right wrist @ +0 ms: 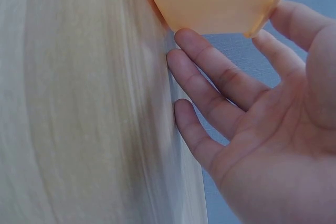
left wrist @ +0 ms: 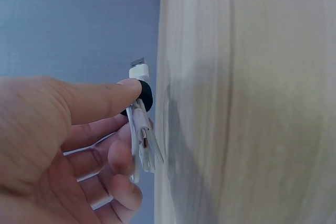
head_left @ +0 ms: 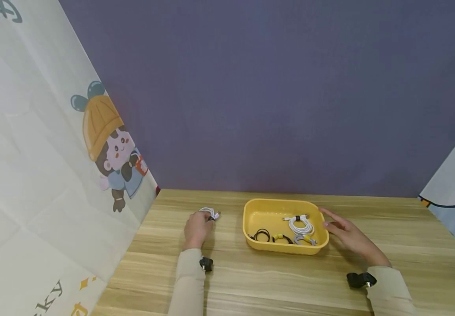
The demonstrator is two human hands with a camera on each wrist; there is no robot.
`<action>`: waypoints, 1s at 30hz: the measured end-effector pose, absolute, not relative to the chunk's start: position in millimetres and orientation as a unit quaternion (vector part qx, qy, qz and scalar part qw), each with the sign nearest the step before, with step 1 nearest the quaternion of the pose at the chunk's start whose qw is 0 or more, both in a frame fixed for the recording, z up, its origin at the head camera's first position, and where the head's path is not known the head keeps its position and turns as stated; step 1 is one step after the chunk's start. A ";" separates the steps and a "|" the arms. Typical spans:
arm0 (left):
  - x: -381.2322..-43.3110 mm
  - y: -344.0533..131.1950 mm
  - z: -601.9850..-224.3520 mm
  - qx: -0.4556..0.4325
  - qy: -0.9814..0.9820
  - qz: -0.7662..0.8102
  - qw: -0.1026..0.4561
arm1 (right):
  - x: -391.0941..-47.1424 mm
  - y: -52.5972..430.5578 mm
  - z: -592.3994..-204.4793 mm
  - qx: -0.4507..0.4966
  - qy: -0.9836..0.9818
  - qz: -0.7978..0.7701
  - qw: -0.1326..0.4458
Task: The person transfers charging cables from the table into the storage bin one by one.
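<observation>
My left hand [head_left: 197,229] is left of the yellow bin, pinching a coiled white USB cable [left wrist: 140,142] between thumb and fingers. A black strap [left wrist: 146,96] wraps the coil, and the metal USB plug [left wrist: 137,66] sticks out past my thumb. In the left wrist view the coil hangs close beside the wooden surface. At the right end of the yellow bin [head_left: 282,249], my right hand [head_left: 349,238] touches the rim with thumb and index finger. Its other fingers [right wrist: 210,98] extend loosely under the bin's end wall in the right wrist view.
Inside the bin lie a coiled white cable [head_left: 303,228], a thin black cable loop [head_left: 261,234], a black cable with a yellow strap [head_left: 280,238] and a grey cable [head_left: 299,239]. A dark wall panel [head_left: 282,109] rises behind the wooden table [head_left: 251,281]; a printed sheet [head_left: 34,153] borders the left.
</observation>
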State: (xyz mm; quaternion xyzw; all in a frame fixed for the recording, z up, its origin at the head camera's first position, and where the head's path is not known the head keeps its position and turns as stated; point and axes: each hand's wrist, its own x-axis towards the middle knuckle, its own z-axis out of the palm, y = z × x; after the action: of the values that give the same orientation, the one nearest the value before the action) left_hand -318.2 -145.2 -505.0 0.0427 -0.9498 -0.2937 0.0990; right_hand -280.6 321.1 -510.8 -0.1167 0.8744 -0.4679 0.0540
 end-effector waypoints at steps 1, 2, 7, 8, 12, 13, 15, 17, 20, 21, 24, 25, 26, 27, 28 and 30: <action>-318.1 -145.1 -504.7 0.042 -0.950 -0.294 0.100 | -280.6 321.2 -510.8 -0.118 0.874 -0.469 0.054; -318.0 -144.7 -504.4 0.043 -0.949 -0.294 0.101 | -280.6 321.2 -510.9 -0.118 0.873 -0.469 0.054; -317.8 -143.3 -503.4 0.039 -0.947 -0.299 0.112 | -280.8 321.0 -510.7 -0.120 0.873 -0.470 0.054; -317.7 -142.9 -503.1 0.038 -0.946 -0.302 0.114 | -280.8 320.9 -510.7 -0.119 0.873 -0.469 0.054; -318.6 -141.9 -502.7 0.030 -0.941 -0.313 0.121 | -280.7 320.9 -510.5 -0.115 0.877 -0.464 0.054; -318.7 -141.6 -502.6 0.029 -0.940 -0.317 0.122 | -280.7 320.9 -510.5 -0.114 0.877 -0.464 0.053; -319.3 -141.2 -503.0 0.026 -0.939 -0.320 0.125 | -280.5 320.8 -510.4 -0.115 0.877 -0.464 0.054; -320.1 -140.5 -503.3 0.025 -0.938 -0.320 0.128 | -280.5 320.7 -510.2 -0.115 0.876 -0.464 0.056; -320.9 -139.5 -503.6 0.025 -0.938 -0.320 0.134 | -280.7 320.6 -509.7 -0.115 0.877 -0.463 0.057; -321.1 -139.2 -503.7 0.025 -0.938 -0.319 0.136 | -280.8 320.6 -509.6 -0.115 0.878 -0.462 0.057; -322.0 -138.4 -503.3 0.023 -0.937 -0.319 0.139 | -281.2 320.5 -509.6 -0.113 0.879 -0.460 0.057; -322.5 -138.2 -503.1 0.022 -0.937 -0.319 0.139 | -281.4 320.5 -509.6 -0.113 0.879 -0.460 0.057; -322.9 -138.0 -502.8 0.021 -0.937 -0.319 0.138 | -281.6 320.6 -509.7 -0.114 0.879 -0.459 0.057; -323.1 -137.7 -502.3 0.020 -0.937 -0.319 0.138 | -281.8 320.6 -509.7 -0.113 0.879 -0.459 0.057; -323.3 -137.5 -502.2 0.020 -0.937 -0.319 0.138 | -281.9 320.6 -509.8 -0.113 0.880 -0.458 0.057; -323.9 -137.2 -502.3 0.019 -0.938 -0.318 0.137 | -282.2 320.7 -510.3 -0.113 0.880 -0.457 0.056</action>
State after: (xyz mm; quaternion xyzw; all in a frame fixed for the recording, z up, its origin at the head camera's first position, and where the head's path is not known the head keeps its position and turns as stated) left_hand -323.9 -137.2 -502.3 0.0191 -0.9380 -0.3178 0.1371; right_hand -282.2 320.7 -510.3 -0.1125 0.8805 -0.4572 0.0557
